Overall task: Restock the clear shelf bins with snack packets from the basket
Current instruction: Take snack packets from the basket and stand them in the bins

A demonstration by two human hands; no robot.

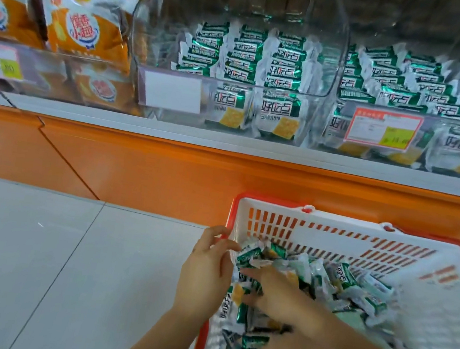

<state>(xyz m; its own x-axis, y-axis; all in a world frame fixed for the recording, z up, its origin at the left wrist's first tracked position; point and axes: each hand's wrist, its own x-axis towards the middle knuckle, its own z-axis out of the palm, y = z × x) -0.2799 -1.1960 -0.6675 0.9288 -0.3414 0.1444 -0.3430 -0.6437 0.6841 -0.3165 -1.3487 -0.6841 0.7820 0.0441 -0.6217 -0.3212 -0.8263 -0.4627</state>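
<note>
Both my hands are down in the basket [331, 237], among the loose green packets [354, 290]. My left hand [206, 270] pinches one packet [248, 253] at the near rim; my right hand [280, 293] lies spread on the heap, and whether it grips anything I cannot tell. The bins [238, 58] above look nearly full, so slick wrappers could slide off when I add more.
</note>
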